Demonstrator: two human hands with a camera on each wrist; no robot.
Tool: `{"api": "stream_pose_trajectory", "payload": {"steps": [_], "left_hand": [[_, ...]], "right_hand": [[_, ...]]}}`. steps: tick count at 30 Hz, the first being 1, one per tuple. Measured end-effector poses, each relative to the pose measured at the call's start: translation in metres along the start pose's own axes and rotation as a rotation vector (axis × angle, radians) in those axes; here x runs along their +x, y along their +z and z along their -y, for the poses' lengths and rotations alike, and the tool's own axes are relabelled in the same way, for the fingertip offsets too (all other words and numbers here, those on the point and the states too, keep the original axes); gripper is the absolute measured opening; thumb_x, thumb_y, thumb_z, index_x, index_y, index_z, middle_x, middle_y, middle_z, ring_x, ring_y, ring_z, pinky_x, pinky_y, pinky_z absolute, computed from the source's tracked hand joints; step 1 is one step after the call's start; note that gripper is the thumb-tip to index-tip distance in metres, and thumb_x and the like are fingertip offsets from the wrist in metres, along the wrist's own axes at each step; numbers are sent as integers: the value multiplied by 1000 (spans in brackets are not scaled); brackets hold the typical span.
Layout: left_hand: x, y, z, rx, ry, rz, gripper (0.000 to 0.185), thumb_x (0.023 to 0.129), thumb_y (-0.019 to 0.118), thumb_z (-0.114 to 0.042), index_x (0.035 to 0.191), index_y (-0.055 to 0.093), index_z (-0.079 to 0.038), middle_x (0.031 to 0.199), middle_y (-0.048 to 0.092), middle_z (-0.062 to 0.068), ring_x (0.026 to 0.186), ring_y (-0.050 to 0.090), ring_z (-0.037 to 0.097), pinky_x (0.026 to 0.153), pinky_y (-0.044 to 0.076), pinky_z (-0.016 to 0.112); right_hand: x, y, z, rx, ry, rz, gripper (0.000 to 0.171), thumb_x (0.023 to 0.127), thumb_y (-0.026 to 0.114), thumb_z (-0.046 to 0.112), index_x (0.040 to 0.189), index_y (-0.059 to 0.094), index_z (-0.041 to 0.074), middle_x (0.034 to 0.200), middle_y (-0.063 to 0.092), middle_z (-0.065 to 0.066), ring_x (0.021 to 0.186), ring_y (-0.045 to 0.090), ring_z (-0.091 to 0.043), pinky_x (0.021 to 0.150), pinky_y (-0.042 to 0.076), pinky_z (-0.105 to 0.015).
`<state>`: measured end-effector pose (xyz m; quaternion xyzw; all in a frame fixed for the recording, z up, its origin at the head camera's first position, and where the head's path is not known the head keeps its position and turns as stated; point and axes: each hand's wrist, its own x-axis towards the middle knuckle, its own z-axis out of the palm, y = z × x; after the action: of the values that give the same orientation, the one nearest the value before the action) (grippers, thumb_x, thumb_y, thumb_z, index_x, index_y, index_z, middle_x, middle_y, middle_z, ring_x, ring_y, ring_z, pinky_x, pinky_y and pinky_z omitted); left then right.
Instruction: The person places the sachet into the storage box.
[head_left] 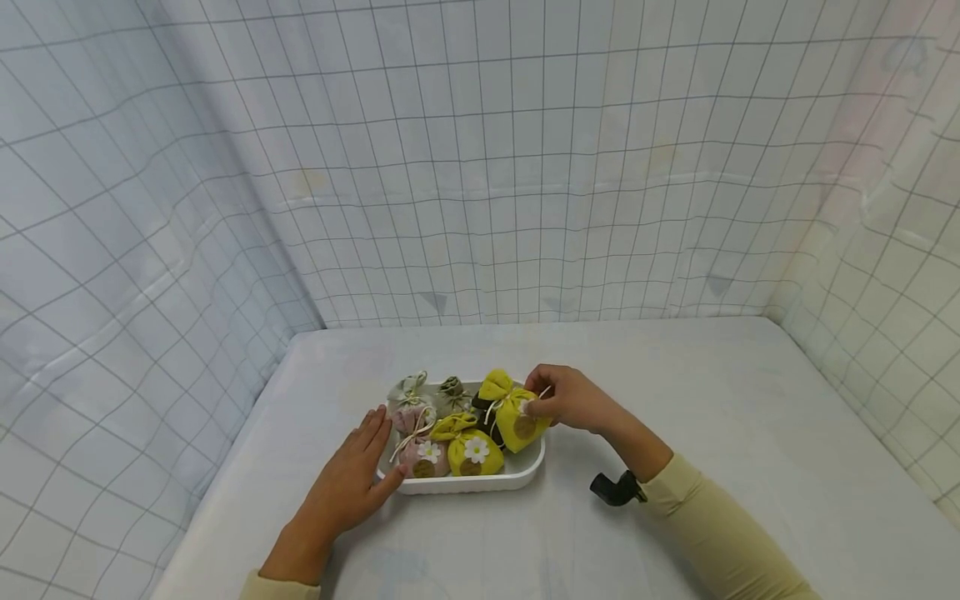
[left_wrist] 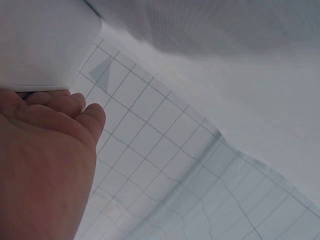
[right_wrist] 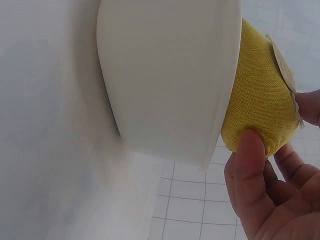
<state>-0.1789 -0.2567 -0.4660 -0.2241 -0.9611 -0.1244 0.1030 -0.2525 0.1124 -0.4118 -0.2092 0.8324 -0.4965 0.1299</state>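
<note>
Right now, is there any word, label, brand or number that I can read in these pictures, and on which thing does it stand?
No text is readable.
Round brown tag on the yellow pouch held by the right hand: too small to read.
White tray, touched by the left hand: no print visible.

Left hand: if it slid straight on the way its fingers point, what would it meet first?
The left hand already touches the white tray at its near left rim. Going on, its fingers would probably meet the pink pouch first, though depth is unclear.

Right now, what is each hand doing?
Left hand: open, flat against the tray.
Right hand: gripping a yellow pouch in the tray.
</note>
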Motion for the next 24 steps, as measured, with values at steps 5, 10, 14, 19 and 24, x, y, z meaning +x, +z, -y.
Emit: {"api": "stream_pose_trajectory", "payload": {"steps": [5, 10, 14, 19, 24], "left_hand": [[0, 0, -1, 2, -4, 1, 77, 98, 56, -46, 149, 36, 8, 160, 27, 20, 147, 23, 37, 113, 29, 56], [0, 0, -1, 2, -10, 1, 78, 98, 56, -48, 149, 36, 7, 160, 27, 19, 147, 23, 36, 113, 29, 56], [-1, 1, -1, 1, -11, 0, 78, 98, 55, -49, 149, 36, 7, 160, 27, 19, 147, 24, 37, 112, 30, 56], [0, 1, -1, 3, -5, -3, 78, 98, 55, -48, 149, 36, 7, 159, 27, 20, 147, 24, 37, 112, 30, 57], [0, 0, -1, -1, 3, -18, 77, 98, 57, -47, 148, 37, 8, 158, 29, 21, 146, 25, 38, 111, 31, 58]], "right_hand": [[0, 5, 4, -37, 8, 2, 23, 86, 75, 18, 103, 63, 9, 93, 64, -6, 79, 62, -20, 64, 58, -40], [0, 13, 8, -96, 17, -12, 21, 84, 75, 18, 100, 63, 12, 91, 62, -4, 77, 60, -19, 61, 56, -33], [0, 19, 10, -154, -12, -10, 19, 82, 75, 17, 97, 63, 13, 88, 62, -2, 77, 57, -18, 61, 52, -32], [0, 23, 12, -206, -34, 8, 20, 83, 76, 19, 96, 61, 14, 87, 61, 1, 79, 56, -17, 63, 49, -31], [-1, 23, 14, -279, -67, 56, 20, 85, 78, 21, 93, 61, 14, 84, 61, 4, 76, 55, -15, 64, 48, -31]]}}
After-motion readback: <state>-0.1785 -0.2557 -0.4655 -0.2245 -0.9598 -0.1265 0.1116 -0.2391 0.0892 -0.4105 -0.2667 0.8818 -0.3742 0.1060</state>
